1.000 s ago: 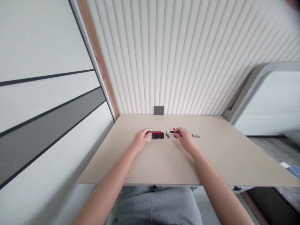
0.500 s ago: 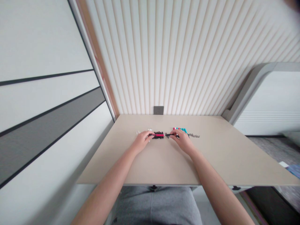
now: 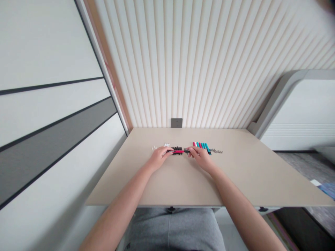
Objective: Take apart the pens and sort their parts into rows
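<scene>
Between my two hands a slim red-and-black pen [image 3: 179, 151] lies level above the table. My left hand [image 3: 157, 157] pinches its black left end. My right hand [image 3: 201, 157] has its fingers closed on the black part at the right end. Behind the pen is a cluster of small black pieces [image 3: 177, 149], partly covered by it. Red, white and teal barrels [image 3: 201, 144] lie in a row just beyond my right hand. Small dark coiled pieces [image 3: 216, 151], perhaps springs, lie to the right of that hand.
Small clear or white pieces [image 3: 154, 147] lie beyond my left hand, near a small white item [image 3: 166, 144]. The beige table [image 3: 183, 184] meets a ribbed wall [image 3: 167, 69] with a dark socket [image 3: 177, 122]. A panelled white surface [image 3: 52, 167] rises on the left.
My right hand has moved slightly left, bringing the black part up against the red barrel. The pale gap between them no longer shows, and more of the coloured row is visible.
</scene>
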`<state>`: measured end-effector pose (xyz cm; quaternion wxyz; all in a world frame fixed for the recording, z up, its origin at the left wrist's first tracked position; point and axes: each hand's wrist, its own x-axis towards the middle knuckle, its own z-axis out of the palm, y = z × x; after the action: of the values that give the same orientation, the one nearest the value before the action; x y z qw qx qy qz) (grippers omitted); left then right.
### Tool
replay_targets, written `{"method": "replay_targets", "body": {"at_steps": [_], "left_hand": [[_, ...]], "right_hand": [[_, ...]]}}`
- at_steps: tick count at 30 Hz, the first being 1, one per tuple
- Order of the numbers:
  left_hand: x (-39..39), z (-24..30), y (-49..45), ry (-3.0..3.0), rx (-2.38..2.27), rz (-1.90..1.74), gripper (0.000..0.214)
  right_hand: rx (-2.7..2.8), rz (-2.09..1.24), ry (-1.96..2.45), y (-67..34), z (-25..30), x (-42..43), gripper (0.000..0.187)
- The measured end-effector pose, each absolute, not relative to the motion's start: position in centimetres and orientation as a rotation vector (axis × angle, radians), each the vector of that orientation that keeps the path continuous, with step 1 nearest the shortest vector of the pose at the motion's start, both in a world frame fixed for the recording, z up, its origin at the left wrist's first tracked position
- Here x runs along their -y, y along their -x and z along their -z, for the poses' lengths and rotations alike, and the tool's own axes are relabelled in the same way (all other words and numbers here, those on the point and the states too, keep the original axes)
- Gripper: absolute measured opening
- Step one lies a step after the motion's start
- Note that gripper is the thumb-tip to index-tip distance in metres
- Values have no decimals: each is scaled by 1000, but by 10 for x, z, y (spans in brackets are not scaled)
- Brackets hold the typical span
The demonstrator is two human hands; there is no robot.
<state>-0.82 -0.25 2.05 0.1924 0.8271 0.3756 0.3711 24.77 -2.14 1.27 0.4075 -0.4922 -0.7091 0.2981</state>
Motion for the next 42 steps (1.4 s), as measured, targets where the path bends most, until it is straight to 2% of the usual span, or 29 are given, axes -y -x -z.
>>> {"method": "replay_targets", "body": {"at_steps": [6,9,11,14,20,24,28,30,33,37,42], "left_hand": [[2,-19,9,-2293,-1067,-1080,20],[3,-20,9,-2304,-1045,-1054,20],[3,-21,8,-2302,-1048,-1041,20],[3,-20,8,-2281,-1073,-1058,21],[3,-20,9,-2256,-1104,-1078,22],[3,-20,9,-2288,-1055,-1066,21],[1,-19,10,-2269,-1102,-1077,22],[0,-18,11,-2258,-1133,-1070,22],[1,-19,11,-2268,-1123,-1069,22],[2,-19,10,-2290,-1075,-1101,23],[2,-19,10,-2273,-1109,-1089,23]], "right_hand": [[1762,-772,1244,-246,-15,23,33],[1801,-794,1319,-248,-12,22,52],[1786,-799,1311,-249,-10,21,56],[1755,-737,1234,-250,-13,21,43],[1796,-633,1232,-251,-19,23,33],[1786,-718,1357,-252,-15,22,57],[1788,-617,1268,-251,-17,23,38],[1810,-594,1214,-250,-20,24,39],[1863,-643,1224,-250,-21,25,33],[1850,-709,1288,-251,-19,25,50],[1805,-568,1230,-251,-22,24,34]]}}
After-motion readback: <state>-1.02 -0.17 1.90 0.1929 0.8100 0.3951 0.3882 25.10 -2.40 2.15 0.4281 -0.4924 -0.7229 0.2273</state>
